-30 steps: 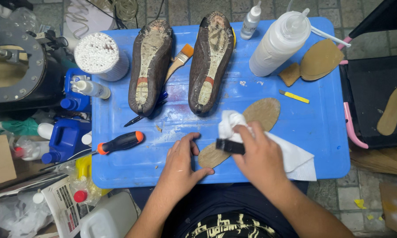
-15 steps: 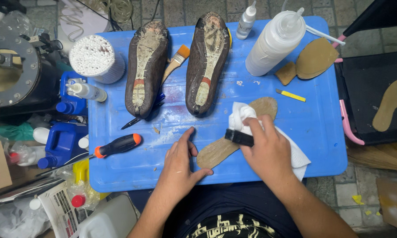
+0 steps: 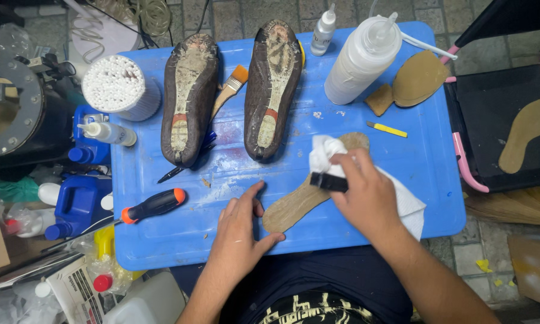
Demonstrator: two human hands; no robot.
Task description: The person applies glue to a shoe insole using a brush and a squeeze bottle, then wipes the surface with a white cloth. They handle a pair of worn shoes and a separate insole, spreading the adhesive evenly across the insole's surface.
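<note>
— What was the left hand doing on the blue tray?

— It lay open, palm down, fingers spread, with the thumb pressed against the heel end of the tan insole. It pinned the piece rather than gripped it.

— And the right hand?

— It was closed around a white cloth and a small black block, pressed onto the upper half of the insole. I couldn't tell whether the block was a brush or a sanding pad; the fingers hid most of it.

— So which step was that?

— It looked like wiping or rubbing the insole's surface, somewhere mid-job. The insole lay slanted at the near middle of the tray, just below the two worn shoes turned sole-up.

— What would the next stroke need?

— Steady pressure along the length, I'd judge, while the left thumb kept the heel from sliding.
</note>
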